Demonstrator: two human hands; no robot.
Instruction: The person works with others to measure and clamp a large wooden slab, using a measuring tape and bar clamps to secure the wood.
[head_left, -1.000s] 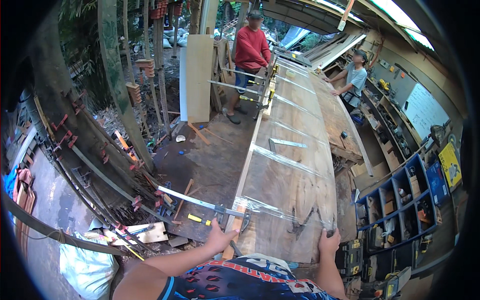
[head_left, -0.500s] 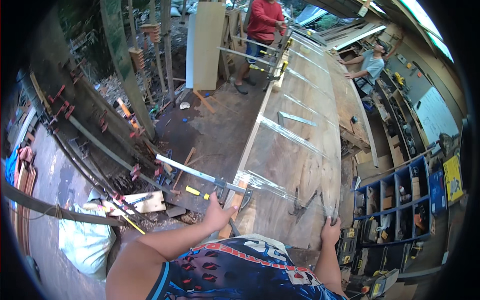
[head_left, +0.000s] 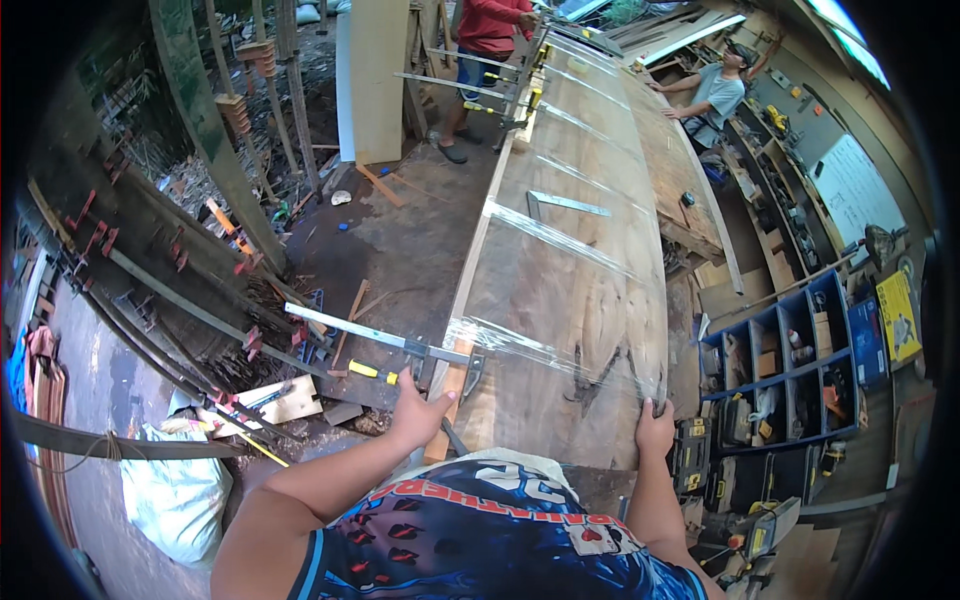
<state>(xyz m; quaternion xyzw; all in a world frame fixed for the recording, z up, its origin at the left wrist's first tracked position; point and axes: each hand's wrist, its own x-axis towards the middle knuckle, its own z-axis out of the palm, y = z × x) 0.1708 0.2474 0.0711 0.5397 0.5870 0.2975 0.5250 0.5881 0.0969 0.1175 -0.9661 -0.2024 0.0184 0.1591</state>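
A long wooden panel (head_left: 530, 310), crossed by bands of clear plastic film, stretches away from me. At its near left corner, my left hand (head_left: 415, 415) closes over the edge, thumb on a short orange-brown wood strip (head_left: 446, 395); its lower fingers are partly hidden. Just beyond that hand, a bar clamp (head_left: 350, 325) with a yellow handle (head_left: 366, 371) is fixed across the strip and sticks out to the left. My right hand (head_left: 655, 430) grips the panel's near right edge, fingertips on top. A metal square (head_left: 570, 205) lies farther up the panel.
Several bar clamps (head_left: 470, 85) hold the panel's far left edge, where a person in red (head_left: 487, 28) stands. Another person (head_left: 715, 95) leans on a bench at far right. A blue cubby shelf (head_left: 780, 360) is to my right; a white sack (head_left: 175, 495) lies left.
The view has shifted, so panel, clamp and surroundings appear farther left and slightly higher. Both my hands keep their places on the panel's near end.
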